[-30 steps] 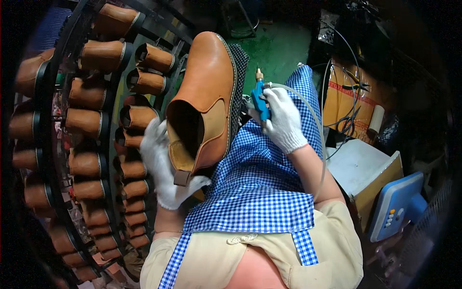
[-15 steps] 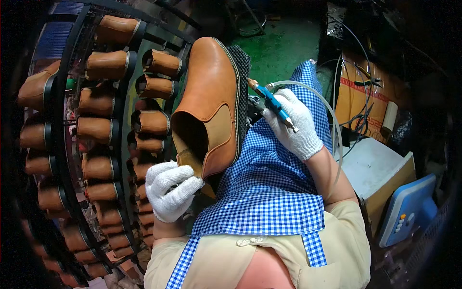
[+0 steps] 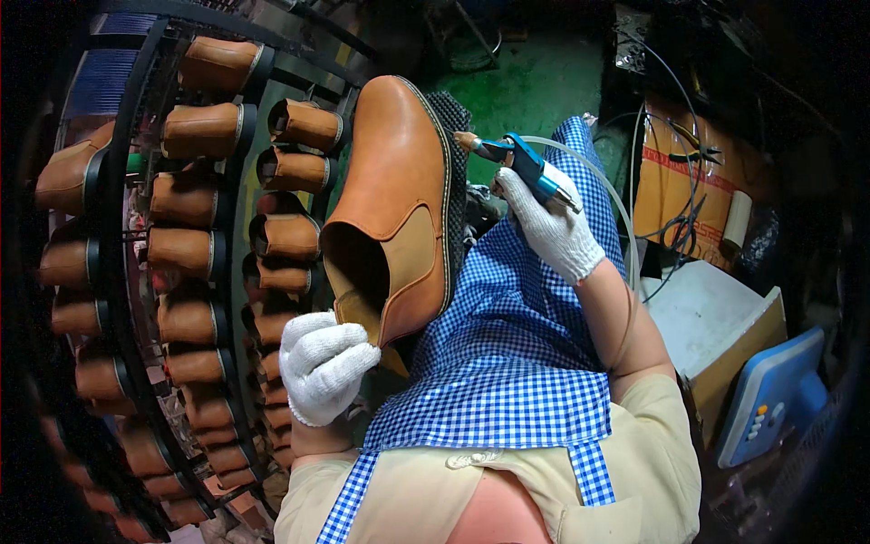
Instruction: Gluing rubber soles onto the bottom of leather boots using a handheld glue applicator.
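A tan leather Chelsea boot (image 3: 388, 172) with beige elastic side panels stands in front of me, its toe pointing away. My left hand (image 3: 324, 367), in a white knitted glove, is closed on the edge of the opening at the heel. In my gloved right hand (image 3: 551, 218) is a blue nozzle tool (image 3: 533, 170) with a copper-coloured tip and a clear hose. Its tip points left at the boot's dark, textured sole (image 3: 459, 172), close to the edge by the stitched welt. Whether the tip touches cannot be made out.
On the left, a black rack (image 3: 112, 245) holds several rows of similar tan boots. To the right are a cardboard box (image 3: 671, 195) with pliers (image 3: 693, 150) and dark cables, a pale open box (image 3: 702, 313) and a blue device with buttons (image 3: 770, 399). My blue-checked apron (image 3: 507, 344) covers my lap.
My right hand has turned the nozzle tool and raised it slightly, bringing its tip left and nearer the sole. The boot and my left hand have shifted only a little.
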A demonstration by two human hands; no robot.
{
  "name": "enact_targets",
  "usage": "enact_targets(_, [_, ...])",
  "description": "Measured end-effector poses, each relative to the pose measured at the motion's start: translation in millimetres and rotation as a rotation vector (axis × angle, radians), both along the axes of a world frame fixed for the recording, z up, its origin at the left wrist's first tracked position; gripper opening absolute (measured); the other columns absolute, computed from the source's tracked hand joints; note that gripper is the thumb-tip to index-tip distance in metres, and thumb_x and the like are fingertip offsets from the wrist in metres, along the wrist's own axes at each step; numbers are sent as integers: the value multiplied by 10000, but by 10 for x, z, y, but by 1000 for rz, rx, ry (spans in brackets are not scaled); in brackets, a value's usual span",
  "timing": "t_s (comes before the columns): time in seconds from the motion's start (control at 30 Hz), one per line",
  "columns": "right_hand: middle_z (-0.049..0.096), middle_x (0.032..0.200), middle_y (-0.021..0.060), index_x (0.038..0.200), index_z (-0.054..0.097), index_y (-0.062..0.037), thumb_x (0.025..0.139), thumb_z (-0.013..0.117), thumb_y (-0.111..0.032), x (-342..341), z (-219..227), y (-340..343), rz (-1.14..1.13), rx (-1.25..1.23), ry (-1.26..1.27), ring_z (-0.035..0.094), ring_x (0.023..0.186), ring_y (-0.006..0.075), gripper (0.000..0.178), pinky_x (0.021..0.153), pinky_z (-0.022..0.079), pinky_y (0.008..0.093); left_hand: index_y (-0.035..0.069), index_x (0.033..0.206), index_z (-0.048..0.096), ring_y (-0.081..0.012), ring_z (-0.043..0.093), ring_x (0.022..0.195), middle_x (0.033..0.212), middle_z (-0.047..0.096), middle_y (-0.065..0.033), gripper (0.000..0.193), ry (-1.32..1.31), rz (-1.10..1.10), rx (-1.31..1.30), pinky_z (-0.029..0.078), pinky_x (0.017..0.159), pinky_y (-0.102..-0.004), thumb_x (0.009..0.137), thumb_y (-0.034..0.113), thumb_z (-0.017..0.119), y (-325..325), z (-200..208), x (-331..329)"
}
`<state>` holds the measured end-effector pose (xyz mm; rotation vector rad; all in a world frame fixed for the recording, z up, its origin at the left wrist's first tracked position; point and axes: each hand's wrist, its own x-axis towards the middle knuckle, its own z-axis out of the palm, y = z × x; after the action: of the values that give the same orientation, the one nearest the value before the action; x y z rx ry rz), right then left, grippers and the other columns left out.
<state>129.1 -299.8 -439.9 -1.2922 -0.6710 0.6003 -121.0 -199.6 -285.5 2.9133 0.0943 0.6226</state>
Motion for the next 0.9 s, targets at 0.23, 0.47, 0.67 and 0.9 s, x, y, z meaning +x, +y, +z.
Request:
enact_targets(0.23, [619, 780, 39, 1035, 642, -21, 966, 636, -205, 77, 33, 72, 38, -5, 28, 562, 686, 111, 196, 629, 474, 278, 200, 912, 704, -267, 605, 875, 949, 661, -15, 360, 24, 51, -39, 515, 722, -366, 604, 36, 792, -27, 13, -23])
enact_targets(0.47, [636, 784, 64, 1018, 642, -19, 969, 626, -210, 28, 69, 119, 49, 7, 49, 594, 679, 159, 198, 631, 491, 288, 203, 909, 696, -270, 597, 873, 938, 655, -15, 339, 22, 66, -68, 509, 723, -369, 617, 61, 792, -19, 36, -34])
enact_targets(0.67, [624, 746, 91, 986, 641, -23, 962, 625, -220, -43, 15, 96, 17, -28, -83, 614, 660, 213, 199, 614, 496, 309, 195, 913, 698, -271, 597, 868, 941, 652, -23, 308, 5, 45, -81, 509, 725, -372, 647, 66, 783, -1, 12, -10])
enact_targets(0.9, [606, 699, 79, 972, 640, -21, 951, 637, -194, -218, -52, 13, -44, -7, -168, 609, 617, 204, 175, 576, 493, 310, 188, 926, 699, -277, 602, 885, 953, 652, -30, 309, 3, 48, -66, 515, 748, -382, 656, 59, 774, 25, 8, -12])
